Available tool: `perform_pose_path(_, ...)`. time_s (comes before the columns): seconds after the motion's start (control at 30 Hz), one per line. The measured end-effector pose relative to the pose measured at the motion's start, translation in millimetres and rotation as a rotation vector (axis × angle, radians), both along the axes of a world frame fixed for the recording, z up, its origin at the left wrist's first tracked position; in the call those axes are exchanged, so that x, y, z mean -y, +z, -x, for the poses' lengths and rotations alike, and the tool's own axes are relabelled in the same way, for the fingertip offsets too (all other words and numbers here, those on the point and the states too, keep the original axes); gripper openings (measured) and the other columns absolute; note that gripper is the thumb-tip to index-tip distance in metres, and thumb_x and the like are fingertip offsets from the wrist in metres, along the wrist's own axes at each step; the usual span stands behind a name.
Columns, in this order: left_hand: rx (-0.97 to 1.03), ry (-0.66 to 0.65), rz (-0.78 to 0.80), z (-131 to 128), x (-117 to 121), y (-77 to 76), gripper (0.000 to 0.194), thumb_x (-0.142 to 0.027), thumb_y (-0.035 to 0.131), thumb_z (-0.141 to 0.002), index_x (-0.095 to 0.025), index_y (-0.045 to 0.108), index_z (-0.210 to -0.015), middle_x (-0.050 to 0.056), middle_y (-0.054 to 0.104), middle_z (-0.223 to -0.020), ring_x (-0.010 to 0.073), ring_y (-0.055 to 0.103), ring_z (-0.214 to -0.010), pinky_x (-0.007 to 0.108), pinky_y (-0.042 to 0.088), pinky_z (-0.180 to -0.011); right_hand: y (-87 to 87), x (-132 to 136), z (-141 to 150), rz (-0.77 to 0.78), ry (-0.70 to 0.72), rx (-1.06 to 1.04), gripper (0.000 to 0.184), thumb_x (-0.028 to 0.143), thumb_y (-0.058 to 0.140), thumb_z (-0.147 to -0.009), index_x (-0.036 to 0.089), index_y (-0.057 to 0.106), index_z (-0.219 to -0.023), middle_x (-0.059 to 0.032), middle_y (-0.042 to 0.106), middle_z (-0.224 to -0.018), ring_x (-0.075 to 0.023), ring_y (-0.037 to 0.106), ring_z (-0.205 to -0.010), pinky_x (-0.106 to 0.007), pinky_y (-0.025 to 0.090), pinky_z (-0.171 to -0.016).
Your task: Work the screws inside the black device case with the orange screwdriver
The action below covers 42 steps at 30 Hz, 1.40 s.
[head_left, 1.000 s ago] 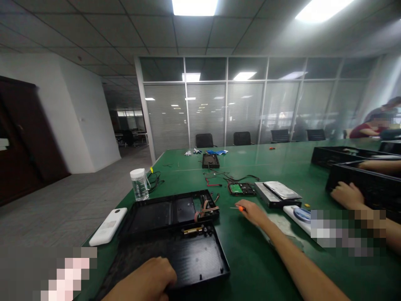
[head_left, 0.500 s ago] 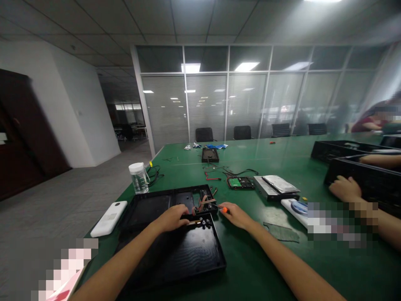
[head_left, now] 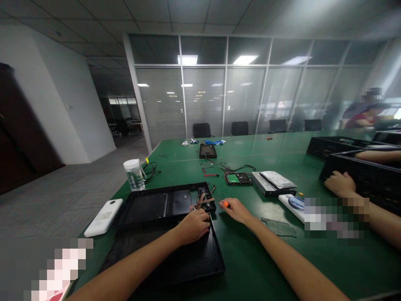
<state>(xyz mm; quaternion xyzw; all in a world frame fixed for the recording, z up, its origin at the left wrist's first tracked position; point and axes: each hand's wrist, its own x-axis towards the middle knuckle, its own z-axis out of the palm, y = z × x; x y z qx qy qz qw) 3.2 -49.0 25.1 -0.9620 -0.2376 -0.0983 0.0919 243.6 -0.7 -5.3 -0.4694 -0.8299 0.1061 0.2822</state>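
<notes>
My right hand (head_left: 237,211) is closed around a screwdriver with an orange handle (head_left: 226,204). Its thin shaft points left, toward the ribbon of striped wires (head_left: 205,201) at the right end of an open black case (head_left: 156,202). In front of that lies a second shallow black panel or lid (head_left: 175,259), with raised edges. My left hand (head_left: 194,225) is over this panel's far right corner, fingers curled down and pressed together. Whatever they pinch is hidden, and the hand covers the small parts lying there.
A water bottle (head_left: 134,175) and a white phone-shaped device (head_left: 104,218) stand left. Beyond are a green circuit board (head_left: 234,179), loose cables (head_left: 239,167) and a silver drive unit (head_left: 272,184). At right, another person's hand (head_left: 341,184) touches a black case (head_left: 369,171).
My left hand has moved right, from the panel's back edge onto the corner with the small parts. My right hand keeps the screwdriver in about the same place. The view has shifted slightly.
</notes>
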Motion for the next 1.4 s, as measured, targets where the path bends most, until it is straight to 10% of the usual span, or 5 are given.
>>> perform_pose_path(0.4, 0.387, 0.045, 0.105, 1, -7, -28.8, 0.021, -0.015, 0.042, -0.087, -0.016, 0.062, -0.090, 0.006, 0.064, -0.094, 0.0171, 0.055, -0.089, 0.031, 0.040, -0.081, -1.9, -1, -4, -0.006, -0.035, 0.029, 0.025, 0.033, 0.044, -0.084, 0.020, 0.065, -0.085, -0.0063, 0.067, -0.085, -0.0194, 0.058, -0.079, -0.027, 0.040, -0.073)
perform_pose_path(1.4, 0.329, 0.063, 0.088, -1, -14, -39.1, 0.009, -0.012, 0.046, -0.081, -0.015, 0.053, -0.075, 0.005, 0.059, -0.082, 0.0165, 0.053, -0.081, 0.029, 0.037, -0.074, 17.7, -7, -10, -0.004, -0.237, -0.100, 0.039, 0.048, 0.039, -0.083, 0.019, 0.060, -0.068, -0.0026, 0.061, -0.061, -0.0170, 0.054, -0.057, -0.026, 0.035, -0.055)
